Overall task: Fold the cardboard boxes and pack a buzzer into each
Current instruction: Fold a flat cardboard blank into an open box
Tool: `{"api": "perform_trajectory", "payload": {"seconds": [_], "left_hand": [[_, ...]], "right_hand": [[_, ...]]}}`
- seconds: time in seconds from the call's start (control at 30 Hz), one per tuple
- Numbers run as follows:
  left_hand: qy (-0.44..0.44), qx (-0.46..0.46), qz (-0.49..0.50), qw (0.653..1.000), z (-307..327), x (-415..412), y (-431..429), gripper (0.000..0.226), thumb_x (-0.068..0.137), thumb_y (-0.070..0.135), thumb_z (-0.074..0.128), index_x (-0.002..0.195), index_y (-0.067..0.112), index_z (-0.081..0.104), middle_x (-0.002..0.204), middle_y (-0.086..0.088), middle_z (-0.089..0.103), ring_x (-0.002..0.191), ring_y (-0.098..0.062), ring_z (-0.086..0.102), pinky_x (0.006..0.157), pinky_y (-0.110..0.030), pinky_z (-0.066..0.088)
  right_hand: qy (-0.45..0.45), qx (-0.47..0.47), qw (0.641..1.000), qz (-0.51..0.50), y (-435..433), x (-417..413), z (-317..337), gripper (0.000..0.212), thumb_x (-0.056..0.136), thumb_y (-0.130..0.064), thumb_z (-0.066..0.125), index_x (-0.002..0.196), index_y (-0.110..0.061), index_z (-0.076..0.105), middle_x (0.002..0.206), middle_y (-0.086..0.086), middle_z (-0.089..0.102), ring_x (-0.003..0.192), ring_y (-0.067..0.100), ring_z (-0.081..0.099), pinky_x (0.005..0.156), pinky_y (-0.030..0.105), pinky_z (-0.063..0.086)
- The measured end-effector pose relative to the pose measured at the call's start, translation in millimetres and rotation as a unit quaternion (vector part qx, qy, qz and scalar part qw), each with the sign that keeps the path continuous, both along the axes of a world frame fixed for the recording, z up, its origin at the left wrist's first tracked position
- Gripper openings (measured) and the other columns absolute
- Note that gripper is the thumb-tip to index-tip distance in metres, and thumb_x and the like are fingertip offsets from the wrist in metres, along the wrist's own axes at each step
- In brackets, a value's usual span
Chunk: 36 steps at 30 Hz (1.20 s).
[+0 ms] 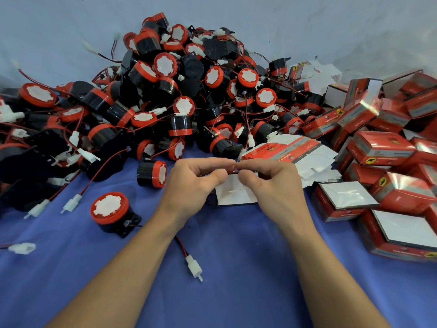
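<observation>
Between my two hands, near the middle of the blue cloth (236, 275), stands the cardboard box (236, 195), its white panel turned toward me and a strip of red showing along its top edge. My left hand (189, 183) pinches that top edge, thumb against the white panel and fingers curled over the far side. My right hand (274, 185) grips the same edge in the same way, and the fingertips of both hands meet above the box. I cannot tell how far the flaps are tucked, since my fingers cover them.

Just behind the right hand lies a stack of flat box blanks (290, 151), red print up and white flaps fanned out. To the left of my left hand a lone buzzer (152, 174) lies on its side. Nearer me, a second buzzer (110, 211) sits with its red and white face up. Its wire passes under my left forearm to a white connector (194, 266) on the cloth.

Farther back rises the heap of buzzers (189, 91), black bodies with red caps, tangled in red and black leads. Along the right side the folded boxes (383, 147) are piled up, red and glossy, several showing white faces. A pale wall (71, 31) stands behind everything.
</observation>
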<state>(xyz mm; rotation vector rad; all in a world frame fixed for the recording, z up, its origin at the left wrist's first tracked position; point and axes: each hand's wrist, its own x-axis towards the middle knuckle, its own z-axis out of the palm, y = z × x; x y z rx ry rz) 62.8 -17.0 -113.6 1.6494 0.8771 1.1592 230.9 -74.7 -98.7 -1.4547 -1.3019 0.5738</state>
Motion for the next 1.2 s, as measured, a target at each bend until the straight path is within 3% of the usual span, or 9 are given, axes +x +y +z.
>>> {"api": "perform_trajectory", "payload": {"seconds": [0.13,0.27,0.47,0.67,0.77,0.87,1.0,1.07,1.2], "left_hand": [[0.000,0.010,-0.030,0.999,0,-1,-1,0.040,0.081,0.005,0.064,0.104,0.034,0.079,0.106,0.012,0.080,0.109,-0.007,0.073,0.088,-0.021,0.057],[0.048,0.051,0.009,0.998,-3,-2,0,0.054,0.084,-0.008,0.064,0.102,0.041,0.079,0.104,0.018,0.079,0.105,-0.002,0.073,0.089,-0.023,0.059],[0.068,0.059,0.028,0.996,-1,2,-3,0.062,0.085,-0.013,0.064,0.097,0.046,0.078,0.098,0.024,0.078,0.100,0.002,0.073,0.086,-0.016,0.057],[0.069,0.047,0.044,0.996,-1,4,-5,0.058,0.084,-0.012,0.067,0.098,0.042,0.079,0.100,0.021,0.078,0.100,0.001,0.073,0.088,-0.020,0.058],[0.042,0.052,0.012,0.998,-1,2,-5,0.048,0.081,-0.012,0.071,0.099,0.031,0.080,0.099,0.013,0.080,0.098,-0.007,0.075,0.088,-0.030,0.061],[-0.057,0.016,-0.003,0.998,5,2,-6,0.025,0.080,0.016,0.076,0.104,0.022,0.081,0.106,0.004,0.080,0.106,-0.014,0.075,0.089,-0.030,0.060],[-0.101,-0.101,0.069,0.987,11,3,-2,0.048,0.084,0.048,0.064,0.131,0.040,0.064,0.145,0.015,0.057,0.137,0.001,0.049,0.108,-0.024,0.043],[-0.104,-0.167,0.017,0.980,9,4,-4,0.054,0.086,0.050,0.068,0.136,0.032,0.061,0.139,0.005,0.065,0.128,-0.010,0.061,0.101,-0.029,0.053],[-0.137,-0.156,-0.017,0.978,10,5,-11,0.044,0.088,0.037,0.068,0.128,0.019,0.070,0.113,-0.006,0.077,0.104,-0.023,0.075,0.076,-0.024,0.058]], "right_hand": [[0.004,-0.035,0.999,0.005,0,-3,-1,0.033,0.076,-0.023,0.061,0.097,-0.040,0.080,0.097,-0.025,0.075,0.098,-0.003,0.066,0.082,0.020,0.050],[0.010,-0.060,0.998,0.033,0,1,-2,0.050,0.077,-0.006,0.051,0.110,-0.032,0.079,0.106,-0.020,0.076,0.109,-0.004,0.066,0.094,0.024,0.052],[0.054,-0.090,0.992,0.069,2,2,-2,0.068,0.082,0.011,0.044,0.127,-0.034,0.070,0.106,-0.021,0.077,0.105,-0.006,0.066,0.075,0.013,0.046],[0.081,-0.093,0.990,0.074,0,-1,-1,0.071,0.069,-0.010,0.049,0.133,-0.034,0.066,0.117,-0.021,0.073,0.114,-0.014,0.059,0.093,0.018,0.046],[-0.051,-0.096,0.991,0.079,-3,-4,-2,0.067,0.076,-0.007,0.058,0.135,-0.037,0.062,0.121,-0.024,0.065,0.096,-0.018,0.058,0.073,0.004,0.044],[-0.170,-0.026,0.985,0.036,-3,-8,-6,0.058,0.079,0.003,0.060,0.123,-0.034,0.067,0.110,-0.015,0.065,0.096,0.002,0.057,0.079,0.004,0.039],[-0.239,0.068,0.968,-0.013,0,-22,-9,0.052,0.070,0.011,0.067,0.108,-0.025,0.064,0.098,-0.009,0.055,0.094,0.014,0.049,0.076,0.019,0.039],[-0.232,0.070,0.970,-0.008,1,-29,-8,0.049,0.065,0.011,0.069,0.096,-0.024,0.053,0.091,-0.009,0.051,0.086,0.016,0.045,0.067,0.027,0.037],[-0.269,0.061,0.961,0.001,-7,-39,-10,0.059,0.064,0.008,0.065,0.096,-0.033,0.037,0.084,-0.012,0.050,0.085,0.013,0.035,0.066,0.016,0.030]]}}
